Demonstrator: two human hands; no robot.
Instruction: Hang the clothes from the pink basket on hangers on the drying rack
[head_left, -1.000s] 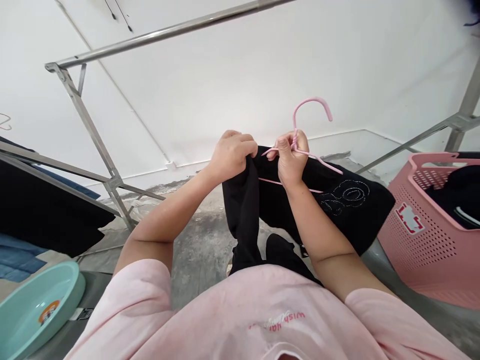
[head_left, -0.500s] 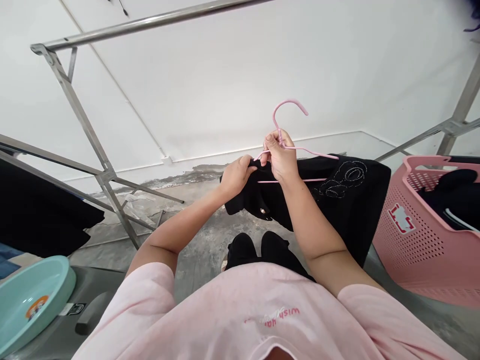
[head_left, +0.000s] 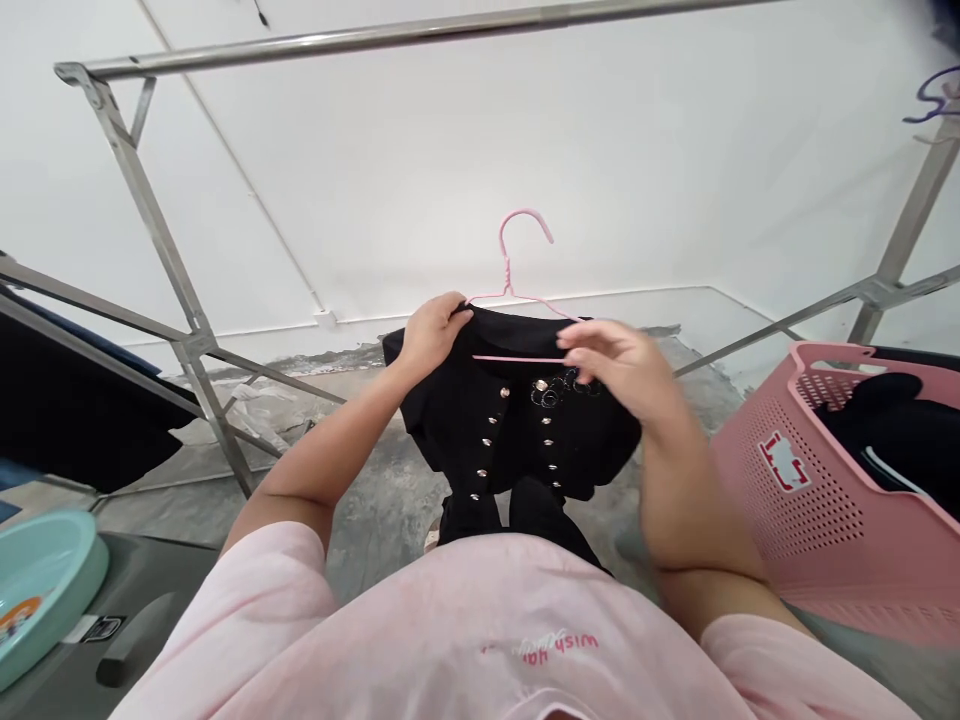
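A black garment (head_left: 517, 430) with two rows of shiny buttons and a looped pattern hangs spread on a pink wire hanger (head_left: 508, 275). The hanger's hook points up, and its lower bar crosses in front of the neckline. My left hand (head_left: 433, 330) pinches the garment and hanger at the left shoulder. At the right side of the neckline is my right hand (head_left: 619, 365), its fingers curled close to the hanger's bar; whether they grip the cloth is unclear.
Above runs a metal rack bar (head_left: 337, 40). A pink basket (head_left: 825, 510) with dark clothes stands at the right, a turquoise basin (head_left: 67, 570) at the lower left. Dark clothes (head_left: 75, 400) hang at the left; a purple hanger (head_left: 930, 95) is at the upper right.
My right hand has left the hanger's neck and moved right to the garment's other shoulder. The garment has opened out, showing its button rows. Hanger and left hand have shifted left.
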